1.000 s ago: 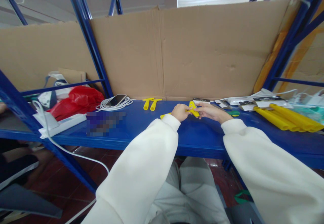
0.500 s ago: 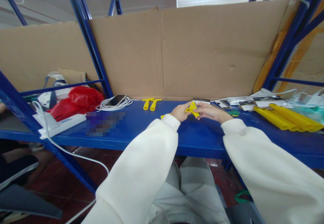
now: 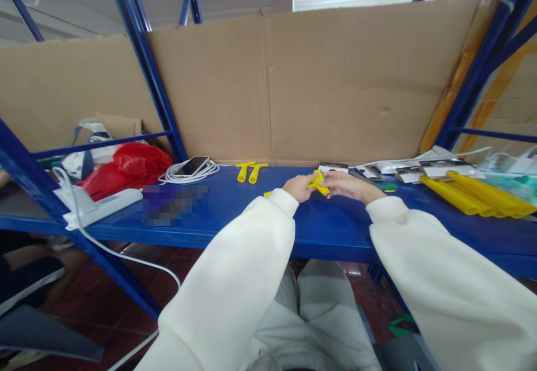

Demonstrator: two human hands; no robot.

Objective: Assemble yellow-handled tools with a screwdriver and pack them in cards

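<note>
Between my hands is a yellow T-shaped plastic tool (image 3: 319, 183), held just above the blue shelf top. My left hand (image 3: 297, 187) is closed around its handle, and a yellow end shows beyond that hand on the left. With its fingers pinched on the wide head, my right hand (image 3: 346, 185) grips the tool from the other side. The fingers partly hide the head. Farther left, two similar yellow T-shaped tools (image 3: 254, 173) lie side by side near the cardboard. A black-and-white printed card (image 3: 333, 167) lies just behind my hands.
To the right lie several yellow tubes (image 3: 478, 193), printed packets (image 3: 447, 168) and a small green item (image 3: 386, 187). A phone (image 3: 192, 166) rests on a coiled white cable, near a red bag (image 3: 130, 167) and a white power strip (image 3: 111, 206). A cardboard wall (image 3: 335, 85) stands behind.
The head of the yellow tool has turned slightly between my fingers. Both hands have stayed in nearly the same place.
</note>
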